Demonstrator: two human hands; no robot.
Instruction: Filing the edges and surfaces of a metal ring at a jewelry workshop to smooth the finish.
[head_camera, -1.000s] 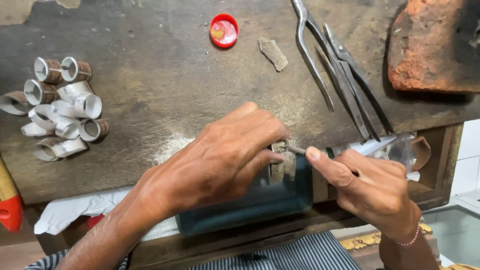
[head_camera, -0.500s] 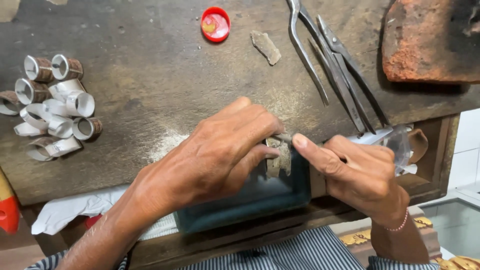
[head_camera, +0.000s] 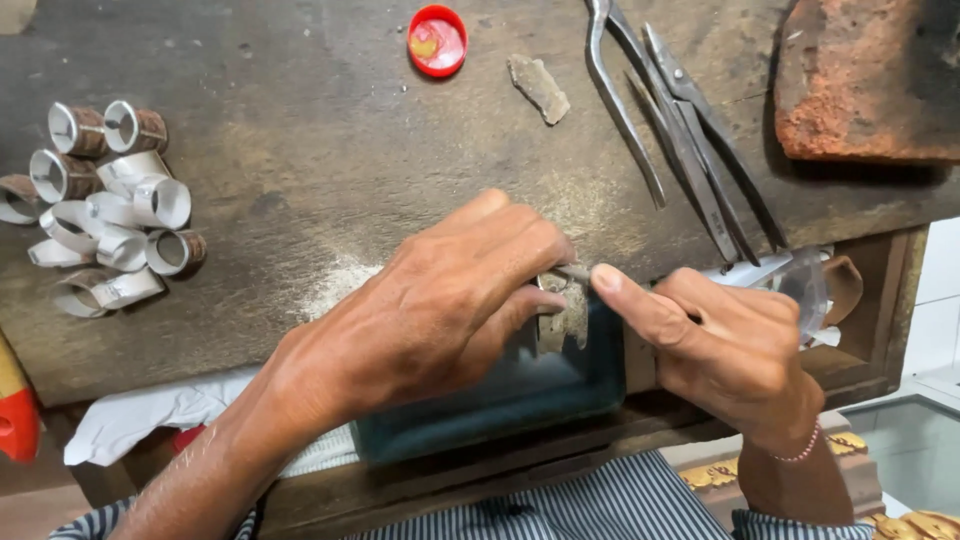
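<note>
The left hand (head_camera: 440, 310) curls over a small grey-brown workpiece (head_camera: 566, 318), its grip closed on it with the fingertips pinching the upper edge, right at the front edge of the dark wooden tabletop (head_camera: 300, 150). The right hand (head_camera: 735, 350) meets it from the other side — its grip is closed on a thin metal tool (head_camera: 573, 271), the forefinger stretched along it and the tip of the tool touching the top of the workpiece. What the tool is exactly cannot be told; most of it is hidden in the fist. Just under the workpiece sits a dark green tray (head_camera: 530, 395), partly covered by both hands.

Beyond the workpiece, across the tabletop, lie long metal tongs (head_camera: 625, 105) and a pair of shears (head_camera: 710, 150), close side by side. Past them rests a reddish brick (head_camera: 865, 85). A small stone fragment (head_camera: 538, 88) and a red bottle cap (head_camera: 437, 40) lie farther up from the workpiece. Well off to the left of it — a cluster of short metal rings (head_camera: 110, 205).
</note>
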